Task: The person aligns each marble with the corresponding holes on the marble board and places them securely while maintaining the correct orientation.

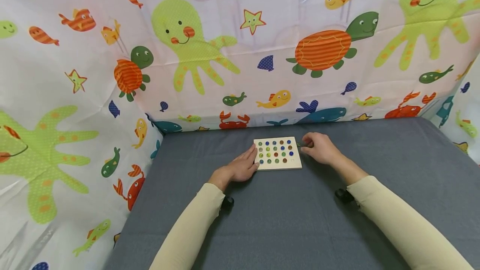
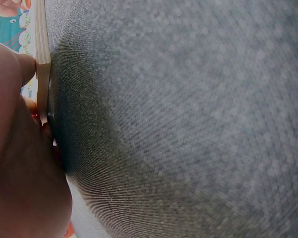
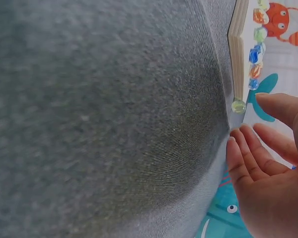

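Note:
A small wooden board [image 1: 279,166] with rows of coloured marbles [image 1: 275,148] in its holes lies on the grey cloth table [image 1: 292,220]. My left hand [image 1: 252,158] rests flat beside the board, fingertips touching its left edge; up close the fingers [image 2: 25,67] meet the board's side [image 2: 41,44]. My right hand [image 1: 310,145] sits at the board's right edge with relaxed fingers. A loose green marble [image 3: 238,105] lies on the cloth by the board's corner [image 3: 237,44], just off my right thumb tip [image 3: 268,101]. My right hand [image 3: 248,119] holds nothing.
Curtains printed with sea animals [image 1: 195,53] wall the table at the back, left and right. Grey cloth stretches toward me in front of the board. A black wrist camera sits on each forearm [image 1: 227,201] [image 1: 343,195].

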### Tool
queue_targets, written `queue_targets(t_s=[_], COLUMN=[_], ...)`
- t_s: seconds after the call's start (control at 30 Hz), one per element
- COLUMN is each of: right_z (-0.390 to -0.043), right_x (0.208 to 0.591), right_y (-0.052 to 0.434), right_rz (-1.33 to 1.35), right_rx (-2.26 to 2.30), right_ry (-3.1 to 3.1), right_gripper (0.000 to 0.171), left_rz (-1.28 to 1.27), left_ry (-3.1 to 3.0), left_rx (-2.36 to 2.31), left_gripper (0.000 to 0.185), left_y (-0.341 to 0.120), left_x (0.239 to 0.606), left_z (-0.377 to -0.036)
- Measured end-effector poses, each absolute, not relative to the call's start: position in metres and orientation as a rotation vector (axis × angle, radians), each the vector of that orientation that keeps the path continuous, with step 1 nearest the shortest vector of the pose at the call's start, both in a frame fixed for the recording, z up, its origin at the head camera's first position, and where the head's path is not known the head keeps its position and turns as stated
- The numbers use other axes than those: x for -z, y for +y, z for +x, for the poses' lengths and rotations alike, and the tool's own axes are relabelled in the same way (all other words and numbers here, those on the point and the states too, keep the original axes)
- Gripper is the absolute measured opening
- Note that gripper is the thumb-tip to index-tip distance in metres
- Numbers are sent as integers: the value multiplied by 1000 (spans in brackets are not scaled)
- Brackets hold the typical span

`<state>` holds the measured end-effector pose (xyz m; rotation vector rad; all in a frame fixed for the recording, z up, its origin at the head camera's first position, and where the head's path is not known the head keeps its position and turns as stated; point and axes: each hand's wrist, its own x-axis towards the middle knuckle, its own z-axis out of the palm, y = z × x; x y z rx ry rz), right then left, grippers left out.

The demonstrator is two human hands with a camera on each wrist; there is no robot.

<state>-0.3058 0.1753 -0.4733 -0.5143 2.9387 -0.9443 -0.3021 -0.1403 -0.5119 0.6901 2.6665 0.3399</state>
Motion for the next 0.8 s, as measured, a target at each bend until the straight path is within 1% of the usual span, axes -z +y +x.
queue_targets(t_s=[0.5,0.8], right_z=[-321,-324], right_x=[479,480], right_y=[171,167], right_rz=[-492,-506], right_rx=[952,942], right_ry=[2882,2914], right_gripper=[33,23], left_rz=[682,675], left_ry=[2666,2670], left_rx=[-358,-354], left_gripper=[68,68], left_y=[-139,-139], left_x=[510,512], left_z=[-299,-301])
